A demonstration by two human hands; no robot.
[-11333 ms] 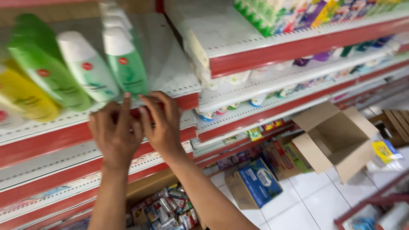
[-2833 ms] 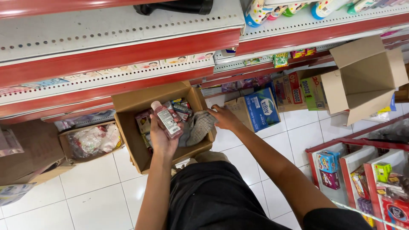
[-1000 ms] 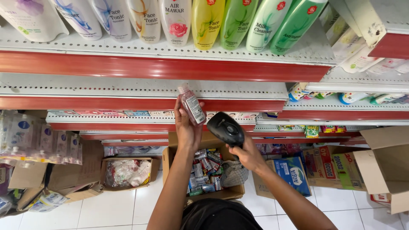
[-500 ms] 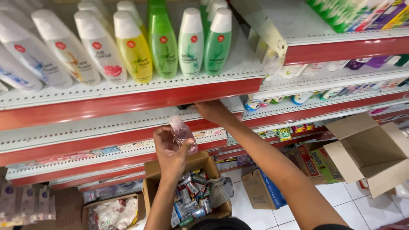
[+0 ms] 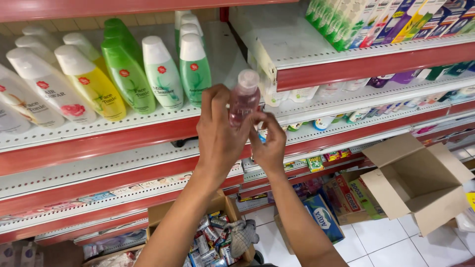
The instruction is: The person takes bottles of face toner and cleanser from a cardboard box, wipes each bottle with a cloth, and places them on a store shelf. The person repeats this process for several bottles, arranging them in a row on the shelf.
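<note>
the small pink bottle [image 5: 243, 101] stands upright, cap on top, long axis vertical, raised in front of the white perforated shelf [image 5: 148, 118] edge, just right of the green bottles [image 5: 193, 69]. the left hand [image 5: 217, 136] grasps it from the left, fingers wrapped about its lower body. the right hand [image 5: 269, 146] sits just below and right, fingertips touching the bottle's base, a light grip rather than a clench. the left hand is the nearer holder. far below, on the floor, an open cardboard box [image 5: 208, 237] holds more small packs.
</note>
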